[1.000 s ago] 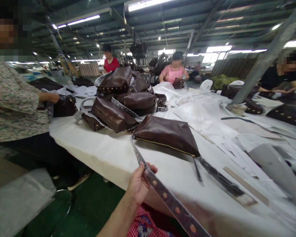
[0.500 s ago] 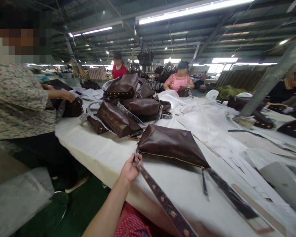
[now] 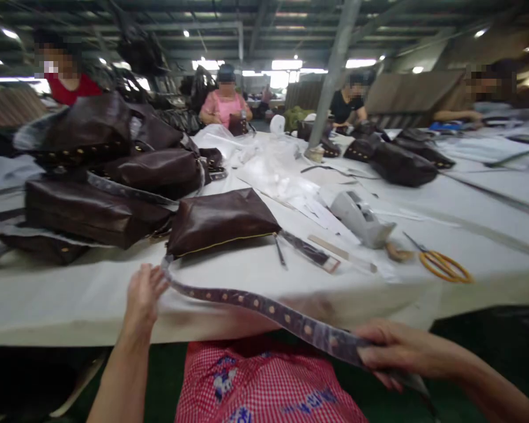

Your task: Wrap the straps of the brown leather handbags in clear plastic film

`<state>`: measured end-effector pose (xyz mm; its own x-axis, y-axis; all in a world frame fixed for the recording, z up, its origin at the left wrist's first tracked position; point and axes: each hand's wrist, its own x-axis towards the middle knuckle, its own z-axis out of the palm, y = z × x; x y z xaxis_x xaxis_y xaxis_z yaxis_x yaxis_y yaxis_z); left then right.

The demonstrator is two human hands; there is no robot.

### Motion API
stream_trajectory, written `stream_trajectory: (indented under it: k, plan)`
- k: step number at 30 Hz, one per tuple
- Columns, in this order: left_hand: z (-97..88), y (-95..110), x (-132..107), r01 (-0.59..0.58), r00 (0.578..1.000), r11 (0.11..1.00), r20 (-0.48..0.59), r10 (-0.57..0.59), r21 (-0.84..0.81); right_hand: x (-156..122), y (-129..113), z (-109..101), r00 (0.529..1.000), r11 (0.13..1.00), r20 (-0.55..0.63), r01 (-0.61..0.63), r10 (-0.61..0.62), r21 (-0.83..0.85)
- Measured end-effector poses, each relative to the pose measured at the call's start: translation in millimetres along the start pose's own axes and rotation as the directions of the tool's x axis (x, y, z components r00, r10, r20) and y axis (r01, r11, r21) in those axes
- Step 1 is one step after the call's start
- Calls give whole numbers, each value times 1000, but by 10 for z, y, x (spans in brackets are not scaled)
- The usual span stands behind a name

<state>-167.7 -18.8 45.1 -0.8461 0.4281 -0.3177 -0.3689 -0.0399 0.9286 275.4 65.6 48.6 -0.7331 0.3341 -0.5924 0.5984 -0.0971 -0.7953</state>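
Observation:
A dark brown leather bag (image 3: 220, 220) with a gold zip line lies flat on the white table (image 3: 70, 294) in front of me. Its long studded strap (image 3: 264, 306), wrapped in clear film, runs from the bag's left corner down toward my lap. My left hand (image 3: 143, 294) pinches the strap close to the bag's corner. My right hand (image 3: 390, 351) is closed around the strap's lower end, below the table edge.
A pile of brown bags (image 3: 97, 170) lies at the left. Yellow-handled scissors (image 3: 443, 264), a tape dispenser (image 3: 361, 218), a flat stick (image 3: 330, 248) and clear plastic sheets (image 3: 282, 170) lie to the right. Several other people work at the far side, near a steel post (image 3: 332, 70).
The view has swung right and down. My left hand slid up the strap to the bag's corner, and my right hand has come into view gripping the strap's lower end.

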Motion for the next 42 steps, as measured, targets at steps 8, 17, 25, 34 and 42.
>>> stream_trajectory:
  k: [8, 17, 25, 34, 42]
  plan:
    - [502, -73, -1432, -236, 508, 953, 860, -45, 189, 471, -963, -103, 919, 996, 390, 80, -64, -25]
    - [283, -124, -1128, -230, 234, 795, 825, -515, 562, 802, -1138, -265, 836, 999, 549, 28, -2, -39]
    - [-69, -94, -886, -75, 356, 803, 768, -532, 592, 841, -912, -483, 873, 1000, 487, -23, 30, -20]
    - [-74, -121, -760, -207, 277, 723, 748, -603, 659, 671, -879, -657, 965, 997, 260, -19, 40, -80]
    - [355, -121, -970, -172, 154, 711, 732, -664, 682, 777, -1358, -404, 944, 946, 326, 63, 46, -318]
